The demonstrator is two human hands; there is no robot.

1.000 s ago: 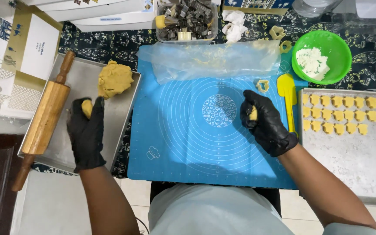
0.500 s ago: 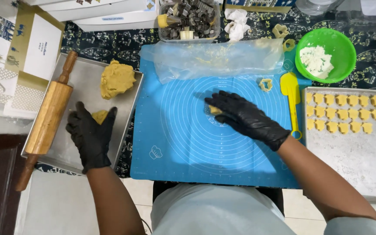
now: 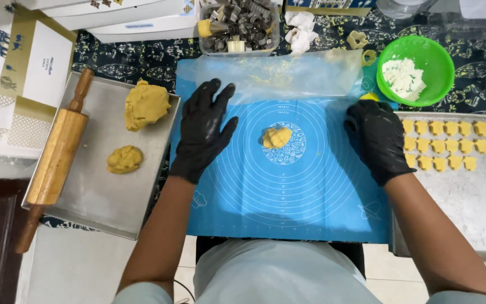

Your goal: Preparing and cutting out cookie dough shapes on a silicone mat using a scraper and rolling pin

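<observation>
A small lump of yellow dough (image 3: 277,137) lies in the middle of the blue silicone mat (image 3: 288,197). My left hand (image 3: 203,129), in a black glove, rests flat on the mat's left part with fingers spread, its fingertips at the edge of a clear plastic sheet (image 3: 277,76). It holds nothing. My right hand (image 3: 375,138), also gloved, lies on the mat's right edge over a yellow scraper (image 3: 369,97), of which only the tip shows. Its fingers look curled; whether they grip anything is hidden.
A metal tray (image 3: 102,197) on the left holds two dough lumps (image 3: 146,104) (image 3: 125,159) and a wooden rolling pin (image 3: 57,160). The right tray (image 3: 468,208) carries several cut cookies (image 3: 451,143). Behind stand a green bowl (image 3: 417,70) of flour and a box of cutters (image 3: 240,25).
My right hand set a dough piece on the mat's middle and drew back to the right edge. My left hand dropped its dough on the tray and moved onto the mat.
</observation>
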